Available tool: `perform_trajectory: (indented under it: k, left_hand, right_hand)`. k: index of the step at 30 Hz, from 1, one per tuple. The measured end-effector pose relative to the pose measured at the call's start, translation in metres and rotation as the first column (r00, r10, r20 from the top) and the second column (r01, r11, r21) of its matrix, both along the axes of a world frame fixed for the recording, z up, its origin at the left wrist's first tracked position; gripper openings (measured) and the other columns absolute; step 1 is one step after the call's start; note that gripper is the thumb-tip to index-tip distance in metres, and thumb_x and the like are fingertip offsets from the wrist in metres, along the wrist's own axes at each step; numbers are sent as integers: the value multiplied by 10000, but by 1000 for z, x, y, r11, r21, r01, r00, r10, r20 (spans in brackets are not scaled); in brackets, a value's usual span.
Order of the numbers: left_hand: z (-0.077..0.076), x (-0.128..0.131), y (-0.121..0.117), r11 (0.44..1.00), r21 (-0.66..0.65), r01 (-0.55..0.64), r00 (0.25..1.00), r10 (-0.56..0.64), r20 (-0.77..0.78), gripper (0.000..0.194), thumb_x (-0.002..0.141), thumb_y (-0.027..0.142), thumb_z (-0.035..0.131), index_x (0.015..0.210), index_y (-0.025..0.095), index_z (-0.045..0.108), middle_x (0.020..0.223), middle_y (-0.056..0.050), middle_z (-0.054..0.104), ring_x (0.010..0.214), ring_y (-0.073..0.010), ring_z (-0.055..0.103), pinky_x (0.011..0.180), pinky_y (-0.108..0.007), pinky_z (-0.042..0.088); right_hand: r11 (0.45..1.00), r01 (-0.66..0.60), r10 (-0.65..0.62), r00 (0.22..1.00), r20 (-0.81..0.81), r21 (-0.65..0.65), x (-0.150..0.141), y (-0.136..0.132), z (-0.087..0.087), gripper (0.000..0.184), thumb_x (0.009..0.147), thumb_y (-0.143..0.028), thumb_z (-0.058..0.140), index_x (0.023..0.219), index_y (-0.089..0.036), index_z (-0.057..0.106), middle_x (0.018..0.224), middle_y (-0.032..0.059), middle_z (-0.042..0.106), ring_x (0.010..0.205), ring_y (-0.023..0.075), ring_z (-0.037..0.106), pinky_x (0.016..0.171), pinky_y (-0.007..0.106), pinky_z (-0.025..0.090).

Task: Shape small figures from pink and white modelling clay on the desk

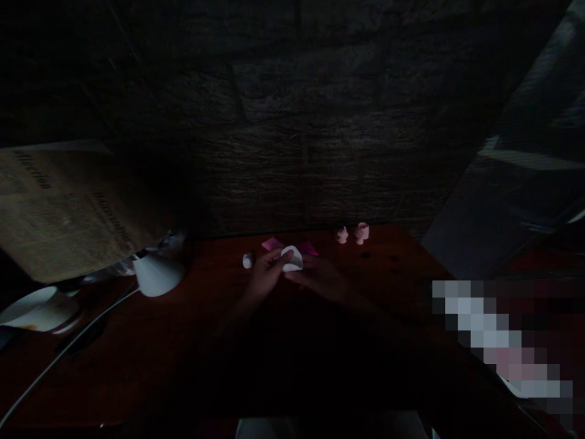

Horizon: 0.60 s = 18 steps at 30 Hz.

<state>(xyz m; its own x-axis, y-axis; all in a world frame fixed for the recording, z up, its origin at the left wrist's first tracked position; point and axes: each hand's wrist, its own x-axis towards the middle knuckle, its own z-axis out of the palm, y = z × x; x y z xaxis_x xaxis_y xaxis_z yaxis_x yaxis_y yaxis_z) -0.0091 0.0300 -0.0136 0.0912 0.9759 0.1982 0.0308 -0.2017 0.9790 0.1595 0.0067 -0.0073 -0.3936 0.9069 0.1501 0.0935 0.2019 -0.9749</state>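
Both hands meet over the wooden table, holding a white, rounded, clay-like piece between them. My left hand grips its left edge, thumb laid over the top. From the right, my right hand closes around its lower right side. Pink sheets or flat pieces show behind the hands, partly covered by them. A small white lump lies just left of my left hand. Two small pink shaped pieces stand to the right near the wall: a smaller one and a cup-like one.
A white cone-shaped object with a pale cable stands at left, near a white container. Printed brown paper leans behind them. A rough block wall rises along the table's back edge. The light is dim.
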Motion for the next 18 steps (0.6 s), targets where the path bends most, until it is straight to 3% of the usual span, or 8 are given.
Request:
perform_trajectory:
  k: [3, 5, 6, 8, 9, 11, 14, 18]
  left_hand:
    - [-4, 3, 1, 999, -36, -24, 999, 26, 37, 466, 692, 609, 780, 826, 164, 756, 783, -28, 741, 712, -163, 647, 677, -266, 511]
    - [-6, 4, 3, 996, -75, -49, 997, 54, 62, 498, 673, 620, 789, 858, 159, 756, 805, -37, 740, 717, -168, 654, 634, -264, 519]
    - [-7, 4, 3, 994, -93, -60, 995, 67, 71, 513, 663, 623, 794, 875, 157, 755, 818, -42, 741, 722, -174, 659, 614, -265, 524]
    - [-7, 4, 4, 992, -103, -70, 994, 78, 76, 522, 659, 621, 797, 888, 154, 753, 828, -51, 743, 730, -181, 667, 593, -266, 533]
    - [-8, 3, 4, 992, -101, -70, 994, 78, 75, 516, 662, 615, 797, 889, 153, 753, 829, -54, 744, 729, -180, 669, 590, -265, 537]
    - [-8, 3, 4, 993, -93, -71, 994, 79, 78, 499, 668, 600, 800, 889, 155, 753, 827, -55, 746, 719, -174, 668, 586, -260, 538]
    - [-8, 3, 4, 993, -100, -59, 995, 66, 78, 476, 675, 584, 801, 880, 157, 754, 824, -57, 749, 707, -170, 671, 578, -255, 536]
    - [-10, 1, 7, 994, -103, -41, 996, 49, 77, 495, 659, 606, 798, 855, 154, 755, 812, -63, 750, 697, -173, 674, 572, -259, 536]
  right_hand:
    - [976, 0, -59, 962, 267, 218, 19, 10, 6, 215, 731, -301, 815, 924, -232, 749, 768, -4, 732, 704, 170, 664, 683, 284, 476]
    - [932, 141, -238, 933, 271, 333, 38, 17, 13, 89, 779, -263, 749, 859, -225, 752, 808, 28, 756, 741, 188, 684, 730, 307, 491]
    - [881, 285, -384, 898, 217, 379, 48, 21, 17, 102, 806, -277, 710, 876, -215, 752, 810, 46, 760, 740, 197, 687, 727, 314, 496]
    - [695, 579, -675, 730, 107, 426, 66, 27, 23, 181, 820, -298, 672, 936, -183, 750, 851, 85, 771, 775, 220, 699, 731, 321, 498]
    - [606, 673, -762, 644, 67, 425, 74, 29, 24, 220, 824, -298, 653, 968, -161, 748, 877, 106, 775, 795, 230, 708, 733, 322, 498]
    - [500, 771, -852, 521, 60, 395, 84, 33, 22, 262, 831, -307, 624, 974, -127, 751, 885, 142, 776, 808, 250, 722, 728, 325, 495]
    - [437, 820, -895, 435, 95, 370, 89, 39, 14, 288, 845, -330, 582, 943, -124, 758, 888, 168, 777, 824, 270, 735, 718, 328, 492]
    - [430, 800, -902, 406, 150, 418, 87, 44, 3, 317, 859, -375, 560, 958, -145, 755, 871, 161, 782, 818, 280, 738, 700, 324, 483]
